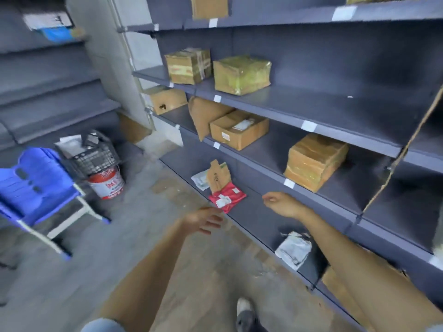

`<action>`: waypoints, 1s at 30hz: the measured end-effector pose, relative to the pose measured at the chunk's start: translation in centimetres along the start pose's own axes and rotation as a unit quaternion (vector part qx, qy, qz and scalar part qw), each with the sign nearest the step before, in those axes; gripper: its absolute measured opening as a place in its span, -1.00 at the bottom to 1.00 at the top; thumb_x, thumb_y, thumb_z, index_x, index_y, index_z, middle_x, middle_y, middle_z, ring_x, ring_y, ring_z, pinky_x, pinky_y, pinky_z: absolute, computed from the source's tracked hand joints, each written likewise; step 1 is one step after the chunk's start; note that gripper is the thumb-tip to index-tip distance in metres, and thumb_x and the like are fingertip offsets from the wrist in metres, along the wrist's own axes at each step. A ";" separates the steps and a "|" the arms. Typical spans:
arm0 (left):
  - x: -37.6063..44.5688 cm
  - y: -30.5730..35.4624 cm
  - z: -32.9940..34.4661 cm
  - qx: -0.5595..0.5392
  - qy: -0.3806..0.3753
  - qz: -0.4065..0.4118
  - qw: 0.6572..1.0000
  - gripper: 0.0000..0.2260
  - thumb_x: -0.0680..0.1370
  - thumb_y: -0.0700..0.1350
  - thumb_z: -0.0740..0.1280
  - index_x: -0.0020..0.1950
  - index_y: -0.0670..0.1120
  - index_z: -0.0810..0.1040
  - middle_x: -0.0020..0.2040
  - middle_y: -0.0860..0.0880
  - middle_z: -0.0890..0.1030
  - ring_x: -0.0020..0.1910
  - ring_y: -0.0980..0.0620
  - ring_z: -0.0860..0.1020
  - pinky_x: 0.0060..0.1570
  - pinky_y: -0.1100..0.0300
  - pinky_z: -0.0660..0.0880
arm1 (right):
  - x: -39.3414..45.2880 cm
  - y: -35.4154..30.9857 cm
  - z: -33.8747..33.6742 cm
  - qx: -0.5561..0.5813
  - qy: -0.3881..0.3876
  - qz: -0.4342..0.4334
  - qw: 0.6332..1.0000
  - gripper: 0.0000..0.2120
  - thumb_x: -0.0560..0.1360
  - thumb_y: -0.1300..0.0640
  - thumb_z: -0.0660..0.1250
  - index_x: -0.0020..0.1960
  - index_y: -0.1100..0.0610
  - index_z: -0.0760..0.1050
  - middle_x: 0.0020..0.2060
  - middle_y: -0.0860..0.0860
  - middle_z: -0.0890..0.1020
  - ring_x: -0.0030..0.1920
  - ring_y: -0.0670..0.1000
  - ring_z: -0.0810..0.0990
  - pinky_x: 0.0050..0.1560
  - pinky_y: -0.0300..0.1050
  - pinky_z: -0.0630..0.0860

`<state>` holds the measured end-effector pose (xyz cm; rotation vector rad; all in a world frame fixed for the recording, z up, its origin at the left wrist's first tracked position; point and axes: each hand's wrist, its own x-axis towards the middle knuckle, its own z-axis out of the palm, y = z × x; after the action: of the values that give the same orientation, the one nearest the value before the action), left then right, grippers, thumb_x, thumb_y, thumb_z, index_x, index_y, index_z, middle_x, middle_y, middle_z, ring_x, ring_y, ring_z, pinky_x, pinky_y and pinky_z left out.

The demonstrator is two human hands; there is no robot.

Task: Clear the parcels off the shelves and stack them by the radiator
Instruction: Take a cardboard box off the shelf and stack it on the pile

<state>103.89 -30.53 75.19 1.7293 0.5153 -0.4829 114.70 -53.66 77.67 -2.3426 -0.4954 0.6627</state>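
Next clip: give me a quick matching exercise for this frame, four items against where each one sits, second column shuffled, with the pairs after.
Things
1. red mailer
2. paint bucket
3. blue chair
4. glossy yellow-taped box

Places
A. on the floor under the black basket
B. on the upper shelf, beside another taped box
C. at the left of the frame, standing on the floor
D. on the lowest shelf, just ahead of the left hand

Pairs: 1-D, 2-A, 3-C, 4-B
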 end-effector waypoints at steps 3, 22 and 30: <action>3.4 3.1 -6.7 -0.016 0.058 0.001 0.998 -0.63 0.66 -0.08 -0.01 0.40 -0.18 0.34 0.36 -0.23 0.43 0.32 -0.21 0.43 0.27 -0.04 0.34 | 8.4 -3.6 -0.5 0.007 -0.008 -0.031 0.999 -0.66 0.59 0.14 0.16 0.34 0.20 0.42 0.32 0.10 0.49 0.31 0.06 0.46 0.22 -0.18 0.37; 21.6 6.6 -47.5 -0.091 0.216 -0.044 0.971 -0.71 0.64 -0.06 0.11 0.30 -0.09 0.44 0.11 -0.11 0.53 0.06 -0.07 0.52 0.13 0.04 0.43 | 52.5 -33.8 8.8 -0.054 -0.168 -0.137 0.975 -0.66 0.59 0.14 0.16 0.34 0.17 0.41 0.32 0.10 0.48 0.33 0.07 0.44 0.35 -0.03 0.37; 30.0 8.4 -70.7 -0.124 0.215 -0.003 0.969 -0.68 0.63 -0.04 0.12 0.33 -0.12 0.42 0.11 -0.11 0.53 -0.01 -0.04 0.52 0.08 0.04 0.40 | 67.6 -48.5 10.8 -0.049 -0.118 -0.108 0.986 -0.64 0.60 0.12 0.14 0.38 0.14 0.37 0.37 0.04 0.43 0.36 0.03 0.40 0.28 -0.15 0.34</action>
<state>136.43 39.46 79.25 1.5896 0.8522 -0.0368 154.20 20.30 80.83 -2.2670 -0.8940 0.8314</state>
